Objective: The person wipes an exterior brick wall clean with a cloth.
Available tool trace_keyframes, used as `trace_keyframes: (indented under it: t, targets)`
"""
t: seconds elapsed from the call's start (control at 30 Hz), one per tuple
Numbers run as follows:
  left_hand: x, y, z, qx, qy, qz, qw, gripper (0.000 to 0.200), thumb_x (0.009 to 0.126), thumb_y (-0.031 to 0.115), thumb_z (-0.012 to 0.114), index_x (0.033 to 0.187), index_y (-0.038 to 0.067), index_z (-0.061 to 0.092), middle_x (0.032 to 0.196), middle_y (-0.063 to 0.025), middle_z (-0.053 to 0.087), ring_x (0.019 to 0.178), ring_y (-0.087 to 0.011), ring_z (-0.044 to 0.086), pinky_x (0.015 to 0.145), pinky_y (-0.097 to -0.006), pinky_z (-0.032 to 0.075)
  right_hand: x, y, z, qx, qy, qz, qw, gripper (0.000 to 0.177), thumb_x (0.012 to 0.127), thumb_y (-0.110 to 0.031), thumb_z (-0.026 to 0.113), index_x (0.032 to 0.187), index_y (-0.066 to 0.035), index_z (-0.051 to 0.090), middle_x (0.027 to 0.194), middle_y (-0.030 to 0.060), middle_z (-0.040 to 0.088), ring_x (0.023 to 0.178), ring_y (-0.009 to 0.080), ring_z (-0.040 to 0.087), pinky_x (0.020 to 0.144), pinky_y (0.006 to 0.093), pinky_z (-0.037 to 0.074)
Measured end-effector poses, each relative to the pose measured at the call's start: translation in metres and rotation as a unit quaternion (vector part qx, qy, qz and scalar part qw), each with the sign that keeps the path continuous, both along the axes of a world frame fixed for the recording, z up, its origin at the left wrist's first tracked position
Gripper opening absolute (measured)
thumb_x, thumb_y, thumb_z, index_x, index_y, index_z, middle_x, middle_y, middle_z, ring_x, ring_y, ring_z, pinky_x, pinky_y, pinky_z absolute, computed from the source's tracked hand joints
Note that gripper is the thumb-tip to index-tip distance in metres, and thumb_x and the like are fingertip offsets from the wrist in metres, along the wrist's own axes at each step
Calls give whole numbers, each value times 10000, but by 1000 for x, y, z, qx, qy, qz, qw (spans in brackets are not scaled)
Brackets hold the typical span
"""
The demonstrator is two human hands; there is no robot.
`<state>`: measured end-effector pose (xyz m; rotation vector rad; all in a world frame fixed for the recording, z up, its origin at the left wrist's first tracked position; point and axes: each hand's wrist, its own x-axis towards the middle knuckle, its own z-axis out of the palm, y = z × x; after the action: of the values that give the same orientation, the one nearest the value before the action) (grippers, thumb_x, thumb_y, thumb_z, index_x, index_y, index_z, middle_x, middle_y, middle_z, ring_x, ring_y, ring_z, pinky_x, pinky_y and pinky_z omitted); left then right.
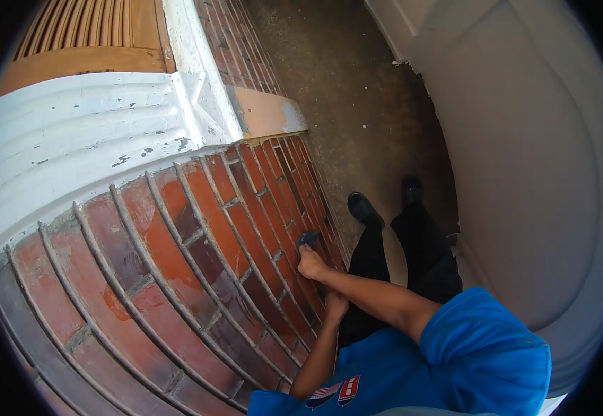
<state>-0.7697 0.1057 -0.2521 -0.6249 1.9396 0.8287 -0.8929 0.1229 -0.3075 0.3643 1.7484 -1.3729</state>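
My right hand point(311, 264) is closed on a small dark, bunched pad or cloth point(308, 240) and holds it against the red brick wall point(246, 229). Too little of it shows to name its exact kind. Just below the right forearm is my left hand point(336, 305), close to the lower part of the wall. Its fingers are mostly hidden, so I cannot see whether it holds anything. Several bricks near the hands look wet and darker or brighter orange, while those at the lower left appear paler and dull.
Above the bricks runs a white ledge point(86, 125) with chipped paint, under a wooden louvred shutter point(90, 35). My black shoes point(364, 208) stand on a brown, damp-looking floor point(336, 97). To the right a large pale panelled surface point(523, 139) rises close beside my legs.
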Motion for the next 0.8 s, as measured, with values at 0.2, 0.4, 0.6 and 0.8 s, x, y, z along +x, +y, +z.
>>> trace_keyframes:
  t: [0.2, 0.4, 0.6, 0.8]
  targets:
    - [2, 8, 36, -17, 86, 9, 996, 325, 964, 230, 574, 1211, 37, 662, 1091, -139, 721, 1012, -249, 680, 897, -353, 512, 9, 85, 13, -347, -260, -283, 855, 254, 938, -87, 554, 1180, -62, 627, 1058, 97, 697, 882, 198, 661, 744, 334, 531]
    - [-39, 28, 79, 154, 145, 276, 938, 333, 1020, 145, 501, 1322, 27, 576, 1195, -132, 663, 969, -168, 652, 810, -284, 529, -23, 190, 78, -389, -145, -317, 853, 284, 927, -54, 584, 1205, -87, 628, 1047, 49, 706, 891, 171, 675, 761, 328, 557]
    - [-58, 35, 136, 196, 207, 257, 923, 335, 1035, 167, 508, 1326, 11, 566, 1213, -135, 655, 959, -157, 646, 806, -277, 532, -33, 189, 102, -409, -130, -363, 827, 539, 942, -1, 493, 1469, -97, 436, 1245, 36, 644, 1058, 163, 640, 856, 329, 540]
    - [-30, 9, 164, 188, 195, 238, 933, 337, 1011, 174, 536, 1309, 26, 591, 1200, -131, 673, 936, -151, 649, 792, -286, 533, -108, 64, 166, -336, -19, -359, 870, 575, 1036, -131, 455, 1567, -50, 251, 1531, 116, 429, 1333, 226, 476, 1067, 315, 396]
